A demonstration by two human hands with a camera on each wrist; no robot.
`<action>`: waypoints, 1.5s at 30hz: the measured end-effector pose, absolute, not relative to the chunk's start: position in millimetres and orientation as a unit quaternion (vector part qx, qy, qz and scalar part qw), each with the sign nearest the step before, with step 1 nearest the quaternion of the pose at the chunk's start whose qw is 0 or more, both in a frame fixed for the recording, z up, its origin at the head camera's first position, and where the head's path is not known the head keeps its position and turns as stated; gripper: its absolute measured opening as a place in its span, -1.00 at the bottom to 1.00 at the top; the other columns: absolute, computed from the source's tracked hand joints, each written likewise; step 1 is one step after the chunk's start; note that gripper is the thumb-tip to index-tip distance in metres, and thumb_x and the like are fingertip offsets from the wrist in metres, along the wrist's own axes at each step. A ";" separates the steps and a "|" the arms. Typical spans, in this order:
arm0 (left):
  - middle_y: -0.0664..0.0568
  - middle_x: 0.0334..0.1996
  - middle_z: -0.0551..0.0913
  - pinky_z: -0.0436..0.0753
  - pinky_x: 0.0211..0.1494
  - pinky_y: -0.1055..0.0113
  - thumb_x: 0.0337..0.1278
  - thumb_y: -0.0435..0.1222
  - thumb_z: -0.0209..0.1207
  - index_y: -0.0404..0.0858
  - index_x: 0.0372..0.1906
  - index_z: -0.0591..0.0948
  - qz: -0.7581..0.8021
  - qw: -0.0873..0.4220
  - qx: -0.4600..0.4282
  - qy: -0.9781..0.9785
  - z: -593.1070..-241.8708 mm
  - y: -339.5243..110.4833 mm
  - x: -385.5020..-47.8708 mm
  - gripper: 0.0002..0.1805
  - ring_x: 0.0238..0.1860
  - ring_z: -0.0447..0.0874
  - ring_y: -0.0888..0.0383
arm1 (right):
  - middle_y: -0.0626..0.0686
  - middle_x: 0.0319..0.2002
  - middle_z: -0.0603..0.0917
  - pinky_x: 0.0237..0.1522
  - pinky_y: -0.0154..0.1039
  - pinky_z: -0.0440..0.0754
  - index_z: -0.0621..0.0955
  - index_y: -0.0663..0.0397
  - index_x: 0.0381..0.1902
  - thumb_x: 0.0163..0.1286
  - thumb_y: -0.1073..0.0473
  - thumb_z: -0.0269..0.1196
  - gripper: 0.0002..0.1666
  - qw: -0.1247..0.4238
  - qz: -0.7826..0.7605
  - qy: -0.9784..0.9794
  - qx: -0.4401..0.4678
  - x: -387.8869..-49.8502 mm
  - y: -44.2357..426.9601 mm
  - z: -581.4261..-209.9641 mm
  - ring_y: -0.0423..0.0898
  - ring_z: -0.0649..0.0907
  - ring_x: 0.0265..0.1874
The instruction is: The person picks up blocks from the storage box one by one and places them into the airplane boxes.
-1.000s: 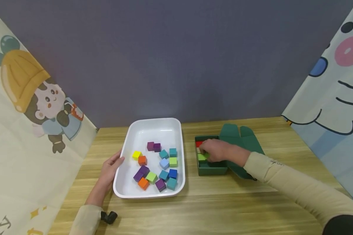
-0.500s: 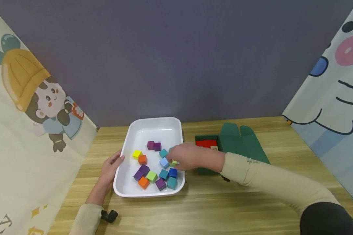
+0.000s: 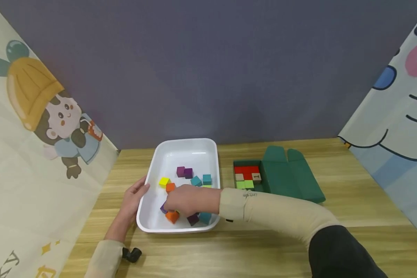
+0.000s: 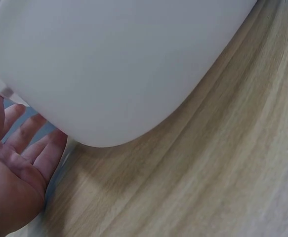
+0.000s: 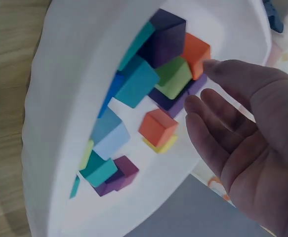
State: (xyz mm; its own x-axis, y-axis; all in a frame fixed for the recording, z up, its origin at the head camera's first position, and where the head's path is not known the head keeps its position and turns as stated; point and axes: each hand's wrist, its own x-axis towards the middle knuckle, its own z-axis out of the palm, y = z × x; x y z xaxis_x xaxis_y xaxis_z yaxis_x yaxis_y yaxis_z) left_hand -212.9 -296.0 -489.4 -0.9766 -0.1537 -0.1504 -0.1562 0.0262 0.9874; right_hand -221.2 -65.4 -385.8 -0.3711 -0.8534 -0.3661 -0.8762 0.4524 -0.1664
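Note:
In the head view, my left hand (image 3: 131, 200) grips the left rim of the white tray (image 3: 184, 144), thumb over the edge; its fingers (image 4: 35, 143) show against the outside wall in the left wrist view. My right hand (image 3: 182, 200) hovers over the tray's near half, hiding some cubes. Seen from the right wrist, thumb and fingers are apart with nothing between them. Closest to their tips are a light green cube (image 5: 174, 78), an orange cube (image 5: 197, 52) and a purple cube (image 5: 183, 102). Teal, blue, yellow and other purple cubes lie loose around.
Right of the tray stands a green box (image 3: 264, 188), its lid (image 3: 286, 175) folded open to the right. Inside are red blocks (image 3: 246, 170), light green cubes (image 3: 249, 184) and a wooden cube (image 3: 256, 177) marked 1. A grey wall (image 3: 208, 77) rises behind the table.
My right hand has left the green box, where a light green cube was at its fingers, and moved left across the tray to its near half. The left hand has kept its hold on the rim.

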 end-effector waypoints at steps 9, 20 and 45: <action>-0.23 0.36 0.32 0.64 0.01 0.30 0.35 -0.09 0.16 -0.21 0.45 0.28 0.689 0.000 -0.108 0.717 -490.4 -296.3 -213.8 -0.34 -0.02 0.62 0.20 | -0.17 -0.41 0.55 -0.33 -0.43 0.49 0.66 -0.29 -0.03 0.31 0.21 0.34 -0.68 0.219 0.037 0.834 -0.505 -233.2 -75.2 -403.1 -0.21 0.51 -0.37; -0.24 0.36 0.32 0.64 0.02 0.32 0.37 -0.09 0.14 -0.21 0.46 0.26 0.686 -0.002 -0.109 0.720 -491.6 -296.0 -212.8 -0.34 -0.02 0.62 0.22 | -0.19 -0.37 0.55 -0.30 -0.43 0.53 0.63 -0.28 -0.03 0.23 0.19 0.42 -0.63 0.217 0.040 0.836 -0.503 -231.9 -72.8 -401.6 -0.21 0.52 -0.35; -0.31 0.36 0.28 0.63 0.03 0.31 0.41 -0.14 0.09 -0.22 0.47 0.23 0.692 0.006 -0.103 0.715 -488.0 -296.3 -213.1 -0.36 -0.02 0.62 0.21 | -0.17 -0.36 0.52 -0.41 -0.24 0.50 0.55 -0.09 -0.23 0.22 0.10 0.40 -0.76 0.114 -0.095 0.884 -0.443 -263.1 125.1 -358.5 -0.19 0.47 -0.45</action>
